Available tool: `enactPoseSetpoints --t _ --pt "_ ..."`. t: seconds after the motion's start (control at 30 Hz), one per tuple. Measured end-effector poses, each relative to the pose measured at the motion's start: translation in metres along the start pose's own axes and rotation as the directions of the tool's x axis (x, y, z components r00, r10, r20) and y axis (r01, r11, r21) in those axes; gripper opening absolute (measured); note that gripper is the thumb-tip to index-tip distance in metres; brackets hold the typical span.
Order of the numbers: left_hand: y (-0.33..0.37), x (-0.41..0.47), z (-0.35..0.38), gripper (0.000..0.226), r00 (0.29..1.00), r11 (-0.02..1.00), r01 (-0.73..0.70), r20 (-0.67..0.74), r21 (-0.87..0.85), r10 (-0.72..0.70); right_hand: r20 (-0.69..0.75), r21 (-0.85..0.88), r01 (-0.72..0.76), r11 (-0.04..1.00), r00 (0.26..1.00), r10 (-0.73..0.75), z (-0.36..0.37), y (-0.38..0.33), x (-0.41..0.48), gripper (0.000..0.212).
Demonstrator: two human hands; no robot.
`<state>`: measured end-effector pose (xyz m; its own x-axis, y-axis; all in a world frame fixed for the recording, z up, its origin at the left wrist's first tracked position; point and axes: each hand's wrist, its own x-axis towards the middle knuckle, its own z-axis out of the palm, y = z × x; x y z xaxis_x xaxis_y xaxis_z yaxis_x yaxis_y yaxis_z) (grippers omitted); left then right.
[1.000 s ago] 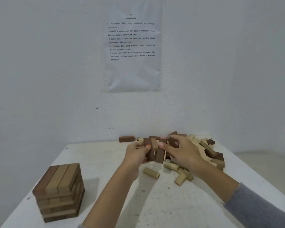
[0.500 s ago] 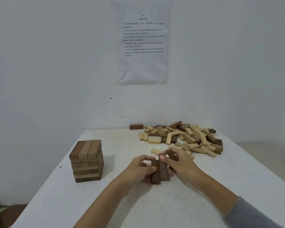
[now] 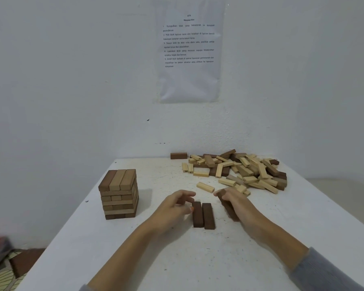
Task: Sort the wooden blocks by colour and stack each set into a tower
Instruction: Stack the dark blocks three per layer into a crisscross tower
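Blocks (image 3: pixel 208 216) seem light, rigid, best pinched across long sides; right hand (image 3: pixel 237 203) fingers clasp one dark block (image 3: pixel 227 207), left hand (image 3: pixel 172 208) slack, empty.

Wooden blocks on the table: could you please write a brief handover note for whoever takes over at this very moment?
Left hand: open, holding nothing, thumb beside the two dark brown wooden blocks lying side by side on the white table.
Right hand: grips a third dark brown block just right of that pair.
Done: a tower of brown and tan blocks stands at the left; a dark layer is begun.
Left: probably set the held block beside the pair, then sort the mixed pile of light and dark blocks at the back right, plus the lone dark block at the back edge.
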<state>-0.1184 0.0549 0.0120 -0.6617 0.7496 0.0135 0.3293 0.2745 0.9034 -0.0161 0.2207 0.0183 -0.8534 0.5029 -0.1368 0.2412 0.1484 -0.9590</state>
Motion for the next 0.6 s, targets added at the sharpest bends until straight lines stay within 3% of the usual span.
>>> enactPoseSetpoints --t 0.17,0.27,0.37,0.43,0.5,0.6 --pt "-0.005 -0.003 -0.007 0.04 0.998 1.0 0.001 0.064 0.022 -0.002 -0.027 0.0 0.03 1.0 0.999 -0.03 -0.012 0.016 0.001 0.021" --pt "-0.01 0.0 -0.007 0.04 0.997 0.99 -0.041 0.076 0.133 0.031 -0.071 -0.126 0.095 0.988 0.992 -0.104 -0.012 0.02 0.002 0.029" --pt "-0.014 0.003 -0.006 0.041 0.997 0.978 -0.061 0.058 0.201 0.05 -0.103 -0.374 0.179 0.91 0.967 -0.232 -0.005 0.019 -0.004 0.034" --pt "-0.017 0.003 -0.004 0.04 0.997 0.97 -0.076 0.036 0.23 0.069 -0.046 -0.387 0.204 0.899 0.97 -0.24 -0.002 0.016 -0.009 0.042" --pt "-0.019 0.003 -0.002 0.04 0.997 0.968 -0.083 0.018 0.235 0.081 0.126 -0.361 0.221 0.906 0.974 -0.187 -0.004 0.013 -0.016 0.058" --pt "-0.015 0.0 0.004 0.044 0.996 0.956 -0.079 -0.016 0.282 0.087 0.254 -0.547 0.322 0.773 0.943 -0.214 -0.009 0.015 -0.021 0.084"
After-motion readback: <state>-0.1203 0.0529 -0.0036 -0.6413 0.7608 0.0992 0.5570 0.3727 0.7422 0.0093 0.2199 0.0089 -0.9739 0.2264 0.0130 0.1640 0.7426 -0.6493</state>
